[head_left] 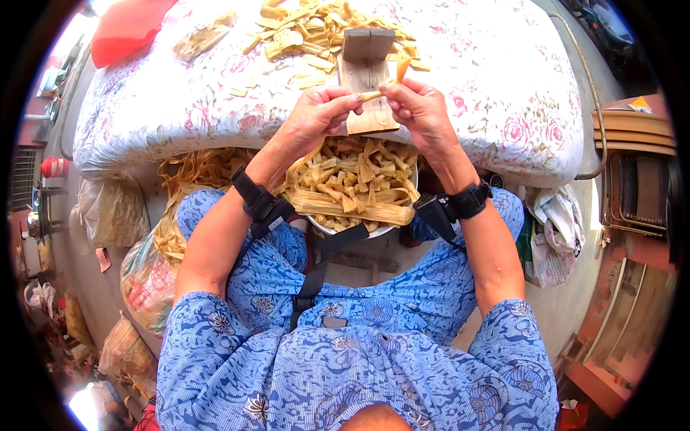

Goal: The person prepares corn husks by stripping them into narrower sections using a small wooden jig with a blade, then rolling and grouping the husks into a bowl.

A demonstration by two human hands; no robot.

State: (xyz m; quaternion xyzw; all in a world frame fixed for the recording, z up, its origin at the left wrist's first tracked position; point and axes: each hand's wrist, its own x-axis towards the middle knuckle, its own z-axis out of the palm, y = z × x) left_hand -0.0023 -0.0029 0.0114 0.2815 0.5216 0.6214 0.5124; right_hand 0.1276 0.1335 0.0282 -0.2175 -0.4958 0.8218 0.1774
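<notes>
My left hand (321,115) and my right hand (424,115) meet above the near end of a small wooden stand (356,75) with an upright block at its far end. Between them they pinch a pale yellow strip of dried husk (371,95), its orange-yellow end sticking up by the right fingers. Both hands have thumb and fingers pressed together on it. Below, between my knees, a round basin (382,232) is heaped with short, folded yellow husk pieces (363,176). A long bundle of strips (352,208) lies across its near side.
A bed with a flowered cover (517,86) spans the front, bearing a pile of husk pieces (309,32) and a red cloth (129,29). Long loose husks (198,169) spill from a plastic bag (144,280) at left. White bags (557,226) stand at right.
</notes>
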